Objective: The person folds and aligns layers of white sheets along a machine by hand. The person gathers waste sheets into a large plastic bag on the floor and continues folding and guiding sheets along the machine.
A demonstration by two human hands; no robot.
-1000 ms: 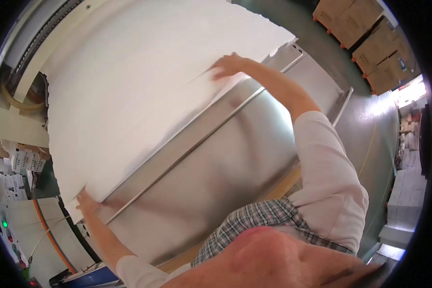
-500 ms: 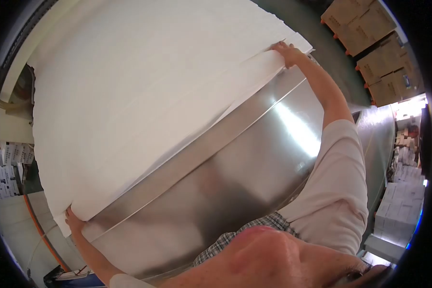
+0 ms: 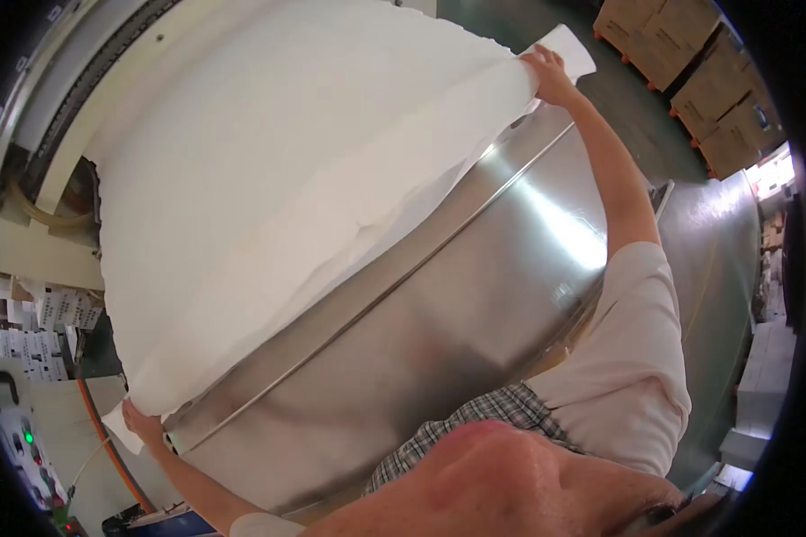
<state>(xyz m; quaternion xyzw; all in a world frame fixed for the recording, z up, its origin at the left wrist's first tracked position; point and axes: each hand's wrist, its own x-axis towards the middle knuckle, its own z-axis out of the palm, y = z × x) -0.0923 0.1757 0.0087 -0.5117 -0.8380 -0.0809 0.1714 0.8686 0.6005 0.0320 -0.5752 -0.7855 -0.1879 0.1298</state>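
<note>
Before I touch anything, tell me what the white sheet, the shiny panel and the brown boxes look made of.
White sheet: matte fabric or paper, judging by soft folds; unclear which. Shiny panel: probably smooth metal, given blurred reflections. Brown boxes: likely matte cardboard, from flat tan faces.

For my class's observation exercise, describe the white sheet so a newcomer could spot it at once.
Start at the large, shiny metal panel, then look just past its far edge. There spreads the broad white sheet, held near two corners by the left hand and the right hand. Unlike the reflective panel, it is matte and softly rippled, with an uneven edge.
</note>
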